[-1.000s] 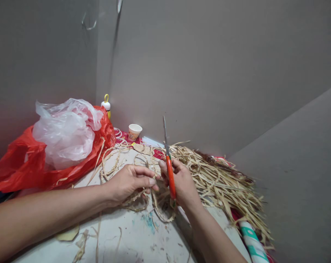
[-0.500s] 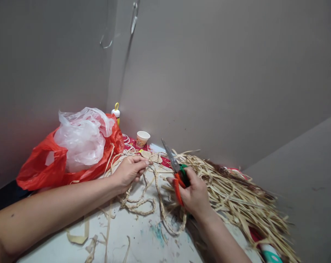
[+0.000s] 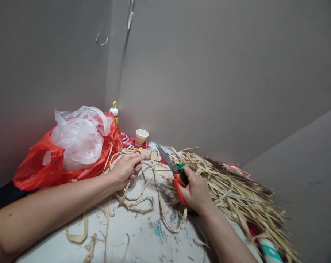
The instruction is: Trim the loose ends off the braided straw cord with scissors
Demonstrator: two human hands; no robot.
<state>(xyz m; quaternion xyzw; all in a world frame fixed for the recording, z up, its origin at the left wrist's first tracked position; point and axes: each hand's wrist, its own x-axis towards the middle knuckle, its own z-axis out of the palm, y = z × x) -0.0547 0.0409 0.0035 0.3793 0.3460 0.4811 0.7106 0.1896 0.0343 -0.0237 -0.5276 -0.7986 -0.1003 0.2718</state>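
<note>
My left hand [image 3: 128, 168] is closed, thumb and forefinger pinching the end of a braided straw cord [image 3: 159, 197]. From there the cord loops across the white table toward me. In my right hand [image 3: 196, 190] are scissors [image 3: 180, 179] with orange and green handles, fingers through the grips. Their blades point up and left, a short way right of my left fingertips, and look closed or nearly so. A small flat woven straw piece [image 3: 152, 155] lies just behind the left fingertips. Part of the cord is hidden under my right hand.
A large heap of dry straw strips [image 3: 236, 193] spreads over the right side. A red plastic bag [image 3: 36, 164] with a clear bag [image 3: 80, 140] stands left. A paper cup [image 3: 141, 137] and a yellow-topped bottle [image 3: 114, 109] are by the wall. Scraps litter the white table [image 3: 143, 244].
My left hand has shifted slightly left, and its fingertips are a little farther from the cord's loop. The scissors have tipped more to the left. The whole view has moved slightly.
</note>
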